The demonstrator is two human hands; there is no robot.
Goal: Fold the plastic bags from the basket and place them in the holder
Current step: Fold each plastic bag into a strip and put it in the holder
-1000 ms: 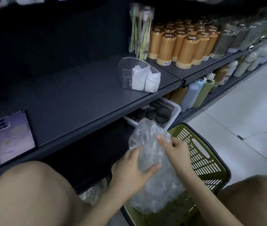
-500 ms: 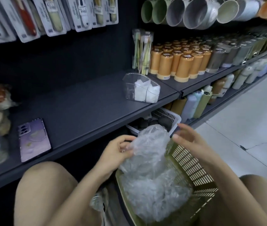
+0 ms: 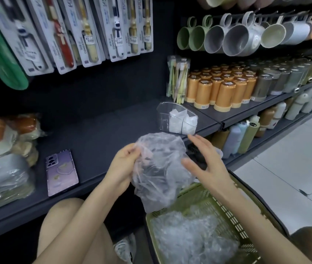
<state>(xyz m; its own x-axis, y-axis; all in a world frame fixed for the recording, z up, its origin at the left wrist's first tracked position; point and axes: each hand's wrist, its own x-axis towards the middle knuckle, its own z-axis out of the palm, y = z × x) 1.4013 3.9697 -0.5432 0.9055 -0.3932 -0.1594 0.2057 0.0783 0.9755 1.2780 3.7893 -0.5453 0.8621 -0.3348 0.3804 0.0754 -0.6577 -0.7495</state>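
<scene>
The left hand (image 3: 122,168) grips one edge of a crumpled clear plastic bag (image 3: 161,168), holding it above the olive-green slatted plastic basket (image 3: 199,197). The right hand (image 3: 206,162) is spread beside it, fingers straight. Folding looks barely begun. Next the bag needs flattening, then folding for the clear plastic holder (image 3: 162,119) on the dark shelf (image 3: 94,140).

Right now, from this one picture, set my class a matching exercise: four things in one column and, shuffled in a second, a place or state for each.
Things
1. plastic bag
2. basket
3. holder
4. phone

Places or states
A. lies flat on the dark shelf
B. olive green, crumpled bags inside
C. gripped by the left hand
D. clear, stands near the shelf edge, folded bags inside

Pairs: 1-C, 2-B, 3-D, 4-A
</scene>
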